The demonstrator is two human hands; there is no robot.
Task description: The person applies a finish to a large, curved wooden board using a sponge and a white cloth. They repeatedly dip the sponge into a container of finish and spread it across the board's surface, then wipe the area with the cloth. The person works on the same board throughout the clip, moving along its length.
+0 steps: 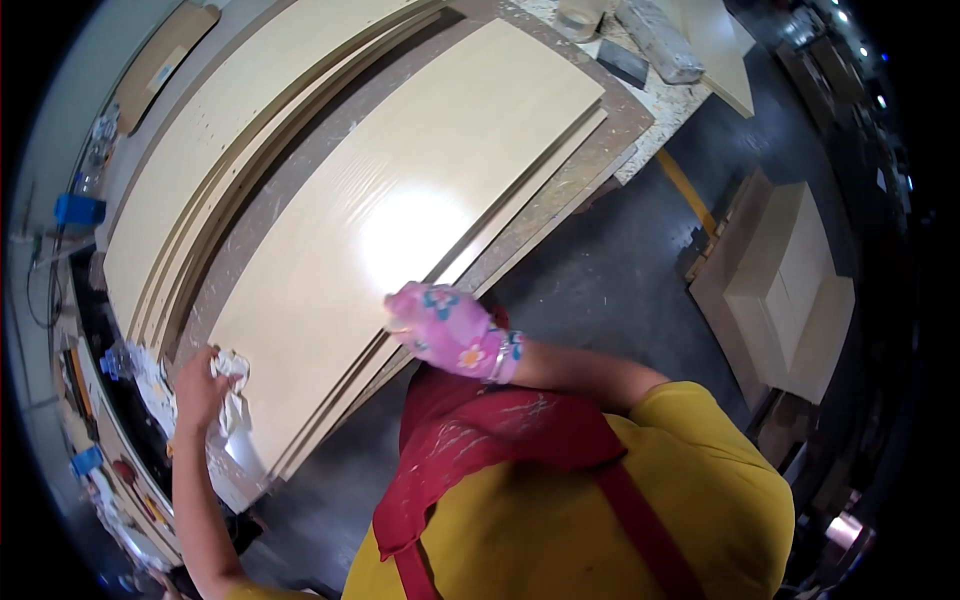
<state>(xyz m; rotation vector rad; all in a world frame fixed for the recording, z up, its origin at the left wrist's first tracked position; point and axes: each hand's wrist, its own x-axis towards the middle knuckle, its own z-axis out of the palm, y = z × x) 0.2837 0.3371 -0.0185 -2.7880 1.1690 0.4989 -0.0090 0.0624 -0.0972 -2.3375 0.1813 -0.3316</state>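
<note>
Left hand [198, 385], bare, was closed around a crumpled white rag [232, 388], pressed at the near left corner of the top pale panel [400, 210]. Right hand [445, 328] wore a pink flowered glove; its fingers curled over the near long edge of that same panel, and whether they held anything could not be told.

Pale panel: glossy, long, topmost of a stack on the workbench [620, 120], with a bright glare patch near its middle. Second stack of pale boards [210, 160] lay along the far left side, a bare strip of bench between the two.

Packages and small goods: clear wrapped block [660, 42] and dark flat block [622, 62] at the bench's far right corner; blue box [80, 210] and a brown flat board [160, 55] beyond the left edge.

Open room: grey floor [620, 270] right of the bench, with a yellow line [688, 190] and a low stack of pale boards [790, 280] standing well apart from the bench.
</note>
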